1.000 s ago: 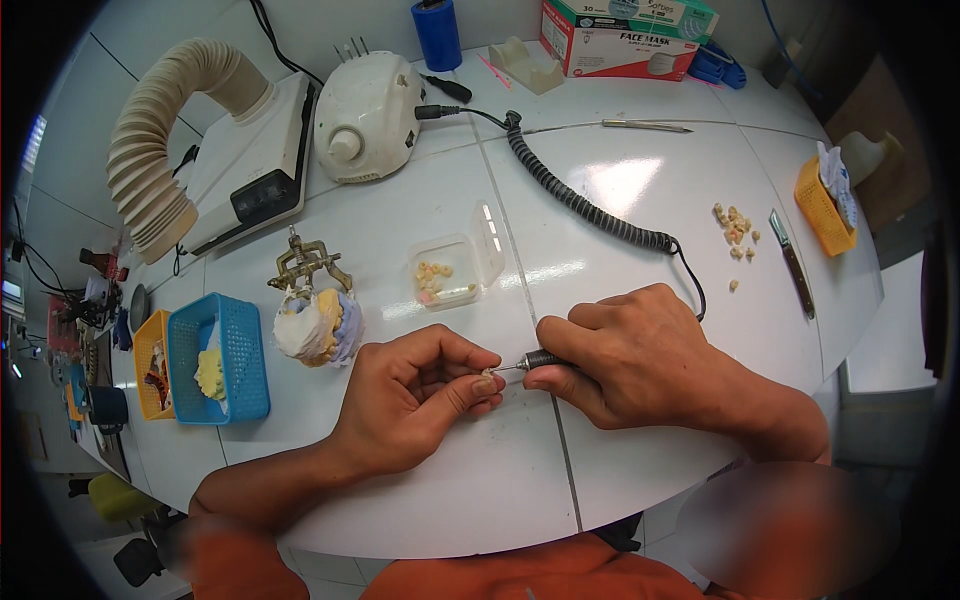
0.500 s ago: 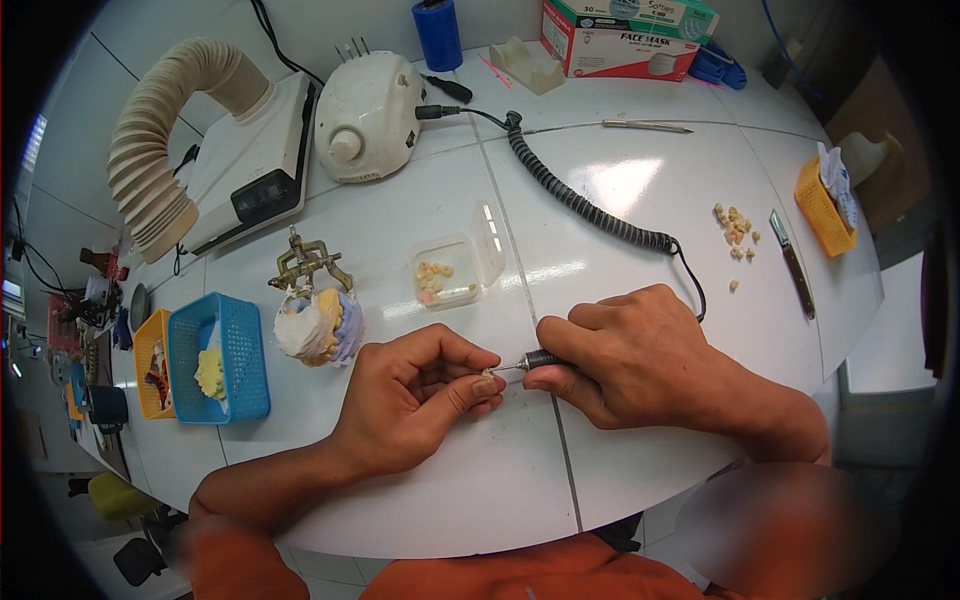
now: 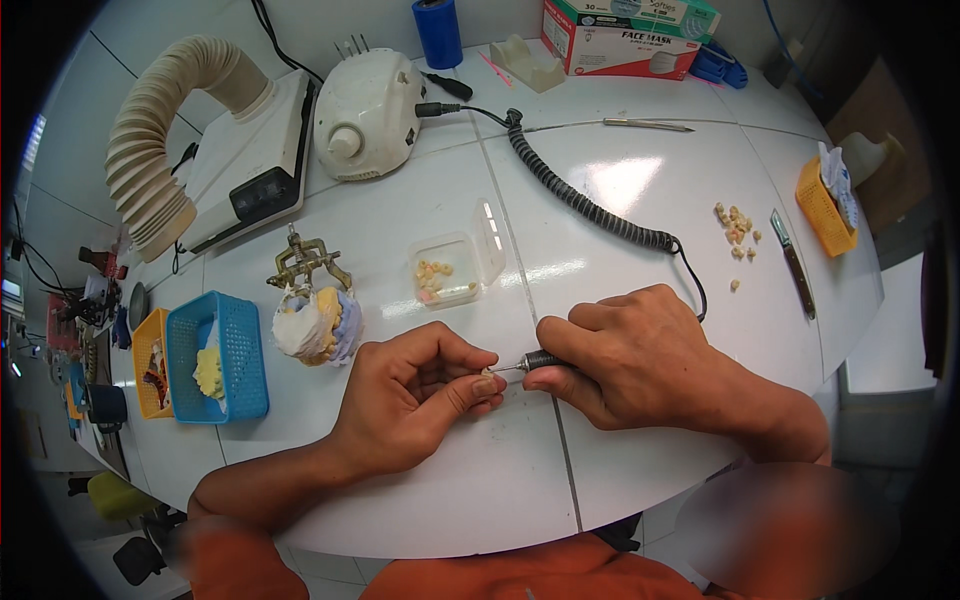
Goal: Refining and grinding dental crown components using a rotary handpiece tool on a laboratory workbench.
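My left hand (image 3: 405, 400) pinches a tiny pale tooth (image 3: 488, 372) between thumb and forefinger; the fingertips cover most of it. From the other side, my right hand (image 3: 635, 360) grips a dark rotary handpiece (image 3: 541, 359) like a pen. Its thin metal bur points left and meets the tooth or ends just beside it; the exact contact is too small to make out. Beyond my left hand stands a brass articulator (image 3: 308, 260) bearing a white, yellow and lilac dental cast (image 3: 305, 325). Next to it lies an open clear plastic box (image 3: 464, 252) with several artificial teeth (image 3: 432, 272).
A coiled black cord (image 3: 580, 195) runs toward a white control unit (image 3: 365, 120). Left are a hose-fitted dust extractor (image 3: 250, 170) and a blue basket (image 3: 255, 350). Right lie loose teeth (image 3: 737, 225), a knife (image 3: 795, 265) and a yellow basket (image 3: 825, 220). Mask boxes (image 3: 630, 40) stand behind.
Almost nothing differs. Both hands keep the same grip and place, with the bur still at the tooth; the view has shifted very slightly.
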A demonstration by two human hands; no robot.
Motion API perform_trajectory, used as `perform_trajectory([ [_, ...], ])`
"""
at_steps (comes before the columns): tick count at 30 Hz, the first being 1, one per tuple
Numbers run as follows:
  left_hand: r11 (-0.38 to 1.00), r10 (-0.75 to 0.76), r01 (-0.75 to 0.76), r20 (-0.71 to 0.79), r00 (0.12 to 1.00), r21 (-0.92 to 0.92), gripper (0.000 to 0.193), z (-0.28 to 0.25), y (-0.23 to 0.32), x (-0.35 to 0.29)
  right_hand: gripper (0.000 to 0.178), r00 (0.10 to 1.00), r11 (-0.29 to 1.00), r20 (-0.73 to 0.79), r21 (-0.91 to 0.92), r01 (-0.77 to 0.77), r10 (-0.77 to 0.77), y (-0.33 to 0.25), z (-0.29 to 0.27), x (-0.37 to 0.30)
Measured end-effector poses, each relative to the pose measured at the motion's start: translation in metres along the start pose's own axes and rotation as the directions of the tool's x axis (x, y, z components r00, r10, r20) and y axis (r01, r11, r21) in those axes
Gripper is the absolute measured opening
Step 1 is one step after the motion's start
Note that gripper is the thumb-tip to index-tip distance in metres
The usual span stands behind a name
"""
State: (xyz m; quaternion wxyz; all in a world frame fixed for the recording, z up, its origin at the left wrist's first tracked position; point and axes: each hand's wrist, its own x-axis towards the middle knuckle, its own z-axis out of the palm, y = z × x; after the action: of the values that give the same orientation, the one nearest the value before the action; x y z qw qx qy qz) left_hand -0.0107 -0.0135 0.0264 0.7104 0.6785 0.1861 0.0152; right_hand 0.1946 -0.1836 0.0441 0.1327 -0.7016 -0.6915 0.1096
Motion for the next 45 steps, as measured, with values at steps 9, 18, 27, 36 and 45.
perform_trajectory([
  [9,1.000,0.030,-0.030,-0.004,1.000,0.002,0.012,0.0001,-0.0049,0.0003,0.045,1.000,1.000,-0.005,-0.003,0.005,-0.005,0.0001,0.0002,0.0003],
  [18,1.000,0.018,-0.018,0.005,1.000,-0.003,0.012,-0.0002,-0.0034,0.0006,0.045,1.000,1.000,0.003,0.001,0.008,-0.008,0.0001,-0.0004,0.0004],
  [27,1.000,0.015,-0.015,0.012,1.000,0.005,0.013,-0.0004,-0.0015,0.0003,0.045,1.000,1.000,-0.006,0.001,0.006,-0.006,-0.0003,0.0008,0.0002],
  [36,1.000,0.012,-0.012,0.014,1.000,0.008,0.013,-0.0009,-0.0022,0.0003,0.038,1.000,1.000,0.004,-0.019,-0.001,0.001,-0.0010,-0.0004,-0.0007],
  [45,1.000,0.012,-0.012,0.012,1.000,-0.001,0.012,-0.0003,-0.0022,0.0005,0.044,1.000,1.000,-0.015,-0.002,0.011,-0.011,0.0005,0.0009,0.0003],
])
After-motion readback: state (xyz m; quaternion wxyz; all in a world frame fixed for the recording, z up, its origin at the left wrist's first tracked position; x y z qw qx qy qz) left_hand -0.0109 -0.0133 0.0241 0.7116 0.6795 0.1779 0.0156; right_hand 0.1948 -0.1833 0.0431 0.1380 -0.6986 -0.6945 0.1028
